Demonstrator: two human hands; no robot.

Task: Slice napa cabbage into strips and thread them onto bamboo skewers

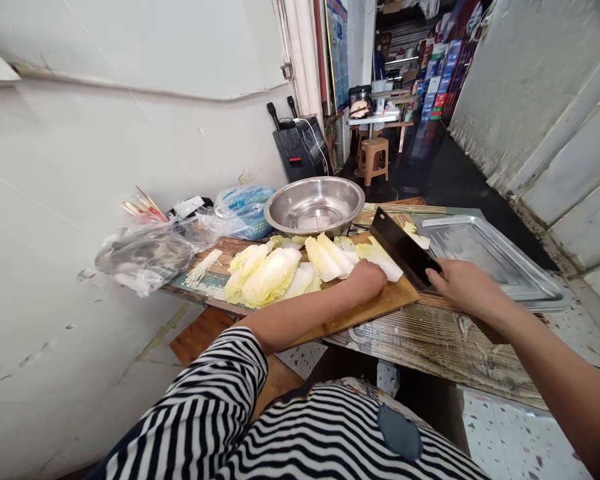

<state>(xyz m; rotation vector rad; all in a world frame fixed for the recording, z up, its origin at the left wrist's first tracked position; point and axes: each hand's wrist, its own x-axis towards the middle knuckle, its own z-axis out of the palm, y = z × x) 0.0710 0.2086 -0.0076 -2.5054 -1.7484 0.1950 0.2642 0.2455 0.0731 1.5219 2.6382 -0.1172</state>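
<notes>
My right hand (457, 283) is closed around the handle of a dark cleaver (399, 245), whose broad blade stands on edge at the right end of a wooden cutting board (397, 300). With curled fingers, my left hand (367, 281) presses on a pale napa cabbage leaf (380, 259) just left of the blade. Its fingertips are partly hidden. More napa cabbage leaves (270, 275) lie in a loose pile to the left, on and beside the board. A few cut cabbage pieces (416, 235) rest beyond the cleaver.
A steel basin (316, 223) stands behind the board. To the right lies a metal tray (485, 250). Enoki mushrooms (203, 268), a clear plastic bag (145, 257) and a blue-patterned bag (250, 210) sit at the left by the wall. A brown stool (374, 160) stands farther back.
</notes>
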